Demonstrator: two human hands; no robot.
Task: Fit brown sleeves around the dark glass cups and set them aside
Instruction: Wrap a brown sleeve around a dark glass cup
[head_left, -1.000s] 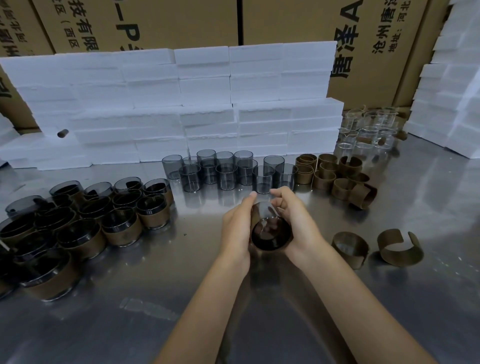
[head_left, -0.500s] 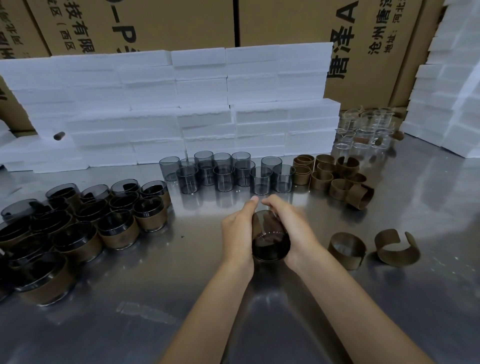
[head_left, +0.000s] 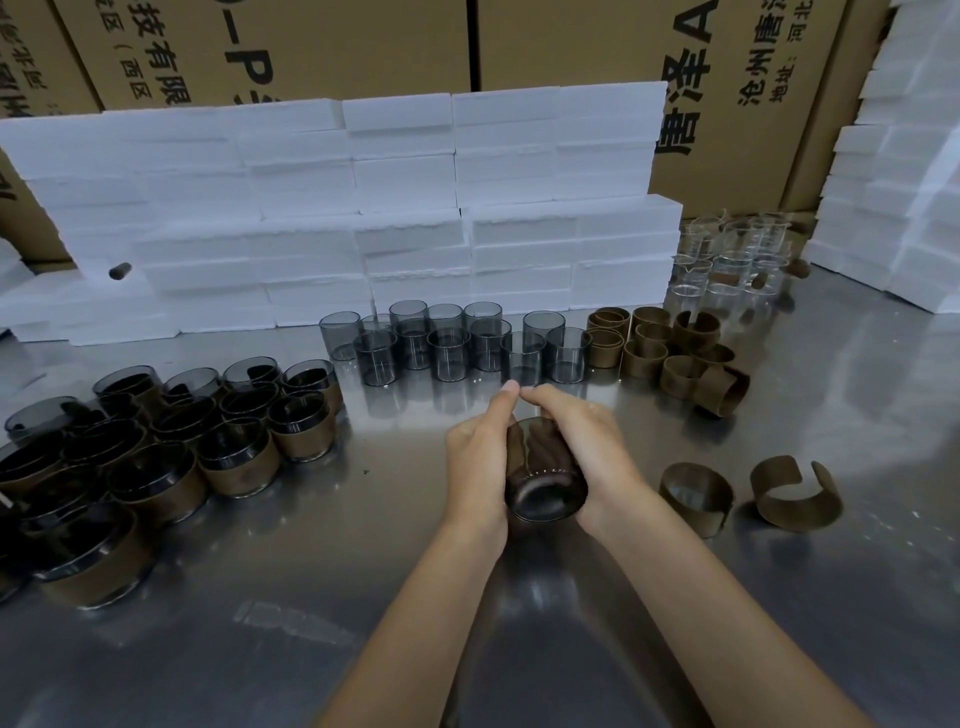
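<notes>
A single head-worn wide-angle view looks forward and steeply down over a steel table (head_left: 779, 597), close enough that both forearms enter from 6 o'clock. The left hand (head_left: 475, 462) and right hand (head_left: 587, 452) meet near centre. White foam blocks (head_left: 405, 208) span 12 o'clock; straight edges bow toward the frame's margins.
</notes>
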